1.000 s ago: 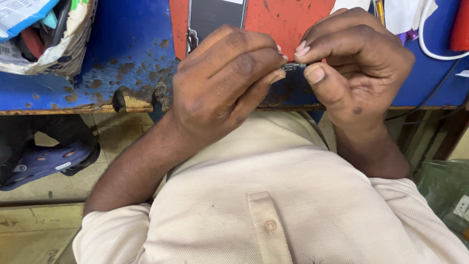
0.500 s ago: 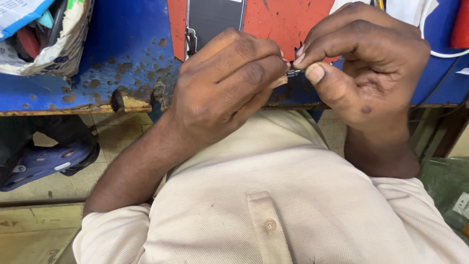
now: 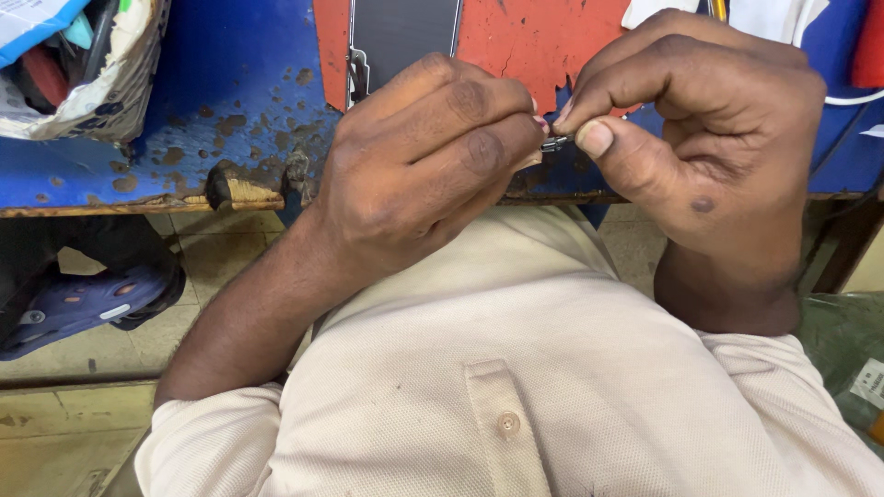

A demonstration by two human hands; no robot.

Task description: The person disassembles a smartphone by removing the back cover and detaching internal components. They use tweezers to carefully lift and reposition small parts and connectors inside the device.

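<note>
My left hand and my right hand meet above the front edge of a worn blue and red table. Both pinch a tiny dark metal part between fingertips and thumbs; most of it is hidden by the fingers. Just behind my left hand, a dark flat phone-like panel with a metal edge lies on the red patch of the table.
A torn paper-wrapped bundle of tools and oddments sits at the table's far left. White cable and cloth lie at the right. Below, a blue sandal rests on the tiled floor; a green bag is at the right.
Both hands have shifted slightly up and towards the table, still pinching the small part between them; the grip looks the same.
</note>
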